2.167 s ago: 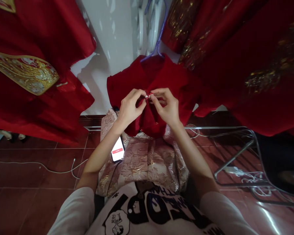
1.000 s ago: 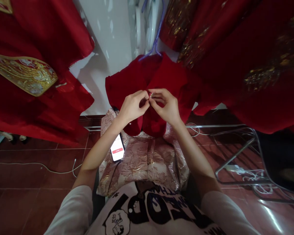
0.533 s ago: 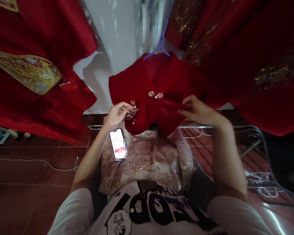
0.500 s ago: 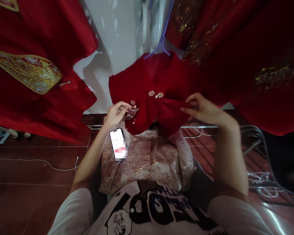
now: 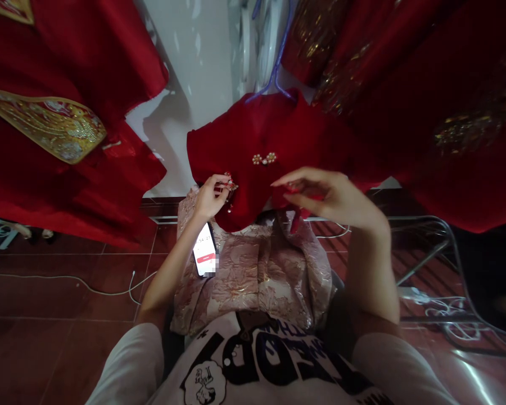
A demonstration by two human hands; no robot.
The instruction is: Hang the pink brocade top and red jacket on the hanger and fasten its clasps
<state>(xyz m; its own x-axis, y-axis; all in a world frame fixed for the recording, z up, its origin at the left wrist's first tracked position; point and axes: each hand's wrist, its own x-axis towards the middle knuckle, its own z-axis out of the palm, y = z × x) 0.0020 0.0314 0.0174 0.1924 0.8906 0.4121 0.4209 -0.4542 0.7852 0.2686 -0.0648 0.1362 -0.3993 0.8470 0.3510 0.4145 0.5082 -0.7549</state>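
A short red garment [image 5: 231, 135] hangs in front of me on a blue-purple hanger [image 5: 274, 79]. Flower-shaped pearl clasps [image 5: 264, 160] join its front. At the garment's lower left, my left hand [image 5: 212, 197] is closed, thumb and fingers pinching a jewelled brooch [image 5: 233, 184] with a dangling bead; the fingers cover part of it. My right hand [image 5: 320, 191] is at the lower right front, its fingers curled around a bunched fold of the red cloth. Thumb and forefinger tips stand a little apart, with red fabric showing between them.
A phone [image 5: 205, 253] with a running timer lies on the pink brocade cloth [image 5: 253, 275] over my lap. Red embroidered garments [image 5: 122, 50] hang left and right. A white cable [image 5: 80, 279] crosses the tiled floor, and a metal-framed chair [image 5: 444, 225] stands at right.
My right hand has moved left, bringing the garment's right front edge inward and bunching it. My left hand has shifted slightly right, still on the brooch, and its wrist now covers the phone's top.
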